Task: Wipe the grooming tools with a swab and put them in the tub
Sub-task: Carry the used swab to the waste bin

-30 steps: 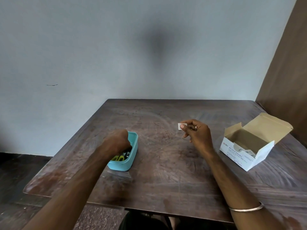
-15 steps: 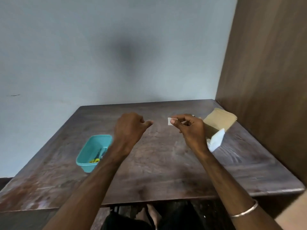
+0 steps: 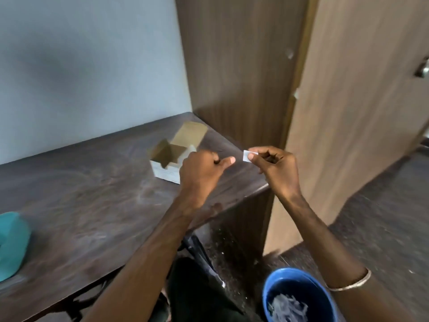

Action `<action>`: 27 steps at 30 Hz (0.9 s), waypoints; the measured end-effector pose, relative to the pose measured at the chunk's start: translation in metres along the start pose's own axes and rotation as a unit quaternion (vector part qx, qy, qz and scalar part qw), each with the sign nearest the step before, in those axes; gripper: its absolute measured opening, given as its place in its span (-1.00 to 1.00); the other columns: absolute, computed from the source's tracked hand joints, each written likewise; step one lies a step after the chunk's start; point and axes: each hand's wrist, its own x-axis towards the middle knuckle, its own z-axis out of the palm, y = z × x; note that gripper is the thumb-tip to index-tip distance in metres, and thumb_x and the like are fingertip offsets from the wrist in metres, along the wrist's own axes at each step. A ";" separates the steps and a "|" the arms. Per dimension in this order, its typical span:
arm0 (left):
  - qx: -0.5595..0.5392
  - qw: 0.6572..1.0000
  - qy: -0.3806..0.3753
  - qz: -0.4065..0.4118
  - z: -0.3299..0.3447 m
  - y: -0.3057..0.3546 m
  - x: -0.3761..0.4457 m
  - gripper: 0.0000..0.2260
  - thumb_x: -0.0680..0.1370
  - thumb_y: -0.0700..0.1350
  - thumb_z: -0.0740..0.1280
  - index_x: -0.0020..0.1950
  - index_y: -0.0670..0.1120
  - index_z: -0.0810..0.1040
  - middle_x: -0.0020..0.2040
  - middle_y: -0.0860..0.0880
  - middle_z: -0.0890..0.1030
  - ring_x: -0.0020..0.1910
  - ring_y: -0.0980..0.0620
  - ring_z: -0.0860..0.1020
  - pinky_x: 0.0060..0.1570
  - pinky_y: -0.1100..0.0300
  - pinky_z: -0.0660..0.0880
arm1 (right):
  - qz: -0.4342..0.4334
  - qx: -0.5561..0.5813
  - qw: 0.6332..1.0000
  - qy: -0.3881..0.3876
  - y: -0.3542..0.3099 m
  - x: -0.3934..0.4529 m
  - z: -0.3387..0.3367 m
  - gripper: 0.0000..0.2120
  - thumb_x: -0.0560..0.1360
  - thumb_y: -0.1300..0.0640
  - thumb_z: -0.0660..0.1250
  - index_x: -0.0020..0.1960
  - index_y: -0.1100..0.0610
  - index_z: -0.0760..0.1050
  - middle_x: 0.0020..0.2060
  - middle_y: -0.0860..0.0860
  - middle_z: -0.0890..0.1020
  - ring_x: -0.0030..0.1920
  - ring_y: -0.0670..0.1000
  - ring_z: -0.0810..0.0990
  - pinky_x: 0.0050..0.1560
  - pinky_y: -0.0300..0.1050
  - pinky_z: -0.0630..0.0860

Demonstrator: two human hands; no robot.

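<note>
Down R: blue bin w/ scraps

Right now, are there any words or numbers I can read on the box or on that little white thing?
No text can be read.
Cardboard box: faint print on its white front, too blurred to read.
White swab packet, pinched in the right hand: no print visible.
Teal tub and blue bin: no labels visible.

Looks like a plain room in a home or lodging, not a workshop: worn dark wooden bench against a bare painted wall, wood-panelled partition, a door with a metal knob, speckled floor, blue bin holding scraps.
</note>
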 end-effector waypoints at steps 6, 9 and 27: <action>-0.012 0.998 -0.057 0.037 0.065 0.045 -0.017 -0.46 0.50 0.31 0.29 -0.40 -0.14 0.39 -0.48 -0.05 0.50 -0.39 -0.09 0.52 -0.37 0.06 0.42 | 0.086 -0.075 0.991 0.068 0.061 -0.044 -0.090 -0.90 0.48 0.15 0.49 0.00 0.05 0.70 -0.18 -0.04 0.73 -0.32 -0.04 0.61 -0.45 -0.37 0.40; -0.008 0.994 -0.072 0.084 0.094 0.068 -0.039 -0.47 0.50 0.31 0.29 -0.42 -0.09 0.32 -0.52 -0.02 0.37 -0.42 -0.11 0.45 -0.41 0.11 0.26 | 0.147 -0.097 0.979 0.103 0.101 -0.076 -0.119 -0.90 0.48 0.15 0.49 -0.01 0.05 0.70 -0.21 -0.07 0.72 -0.30 -0.05 0.66 -0.41 -0.34 0.46; 0.005 0.952 -0.304 0.036 0.235 0.067 -0.151 -0.56 0.50 0.27 0.32 -0.28 -0.11 0.51 -0.22 -0.13 0.67 -0.20 -0.21 0.61 -0.29 0.13 0.37 | 0.472 -0.274 0.837 0.044 0.291 -0.230 -0.148 -0.94 0.47 0.14 0.43 -0.11 0.03 0.69 -0.13 0.01 0.73 -0.06 0.06 0.66 -0.14 -0.12 0.47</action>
